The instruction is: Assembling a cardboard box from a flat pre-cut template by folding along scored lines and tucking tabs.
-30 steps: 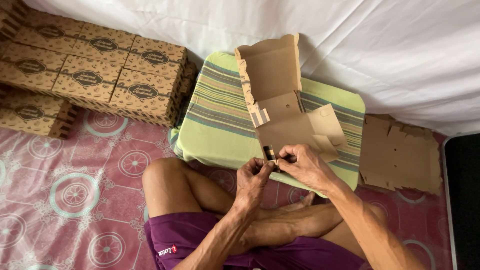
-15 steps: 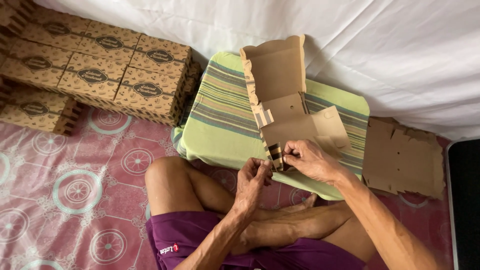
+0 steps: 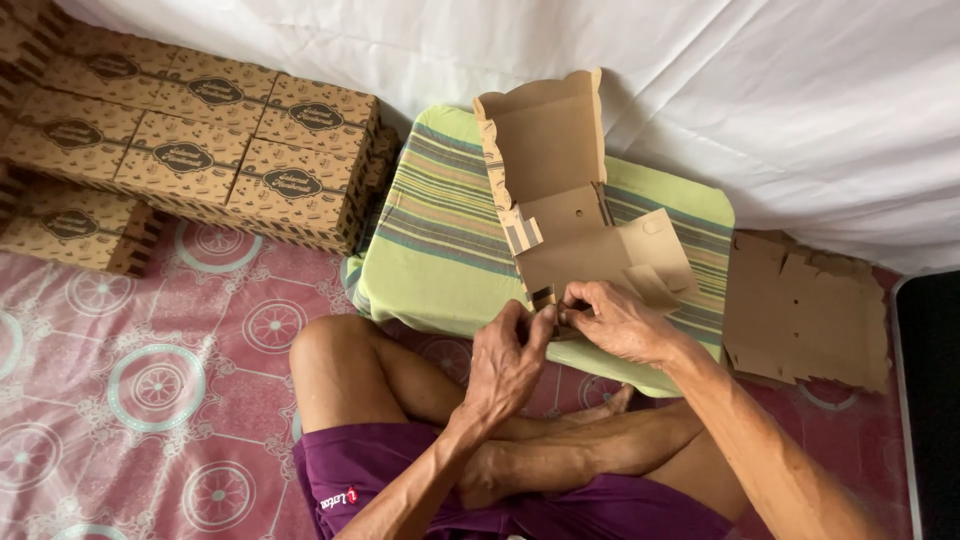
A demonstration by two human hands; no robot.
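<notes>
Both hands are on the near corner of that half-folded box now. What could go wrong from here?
1. The left hand and right hand pinch a small flap at the box corner; thin cardboard could crease or tear if forced.
2. The box sits on a soft striped cushion, so pressing down may make it flex or slip.
3. The upright lid is unsupported and might flop over the hands.
</notes>
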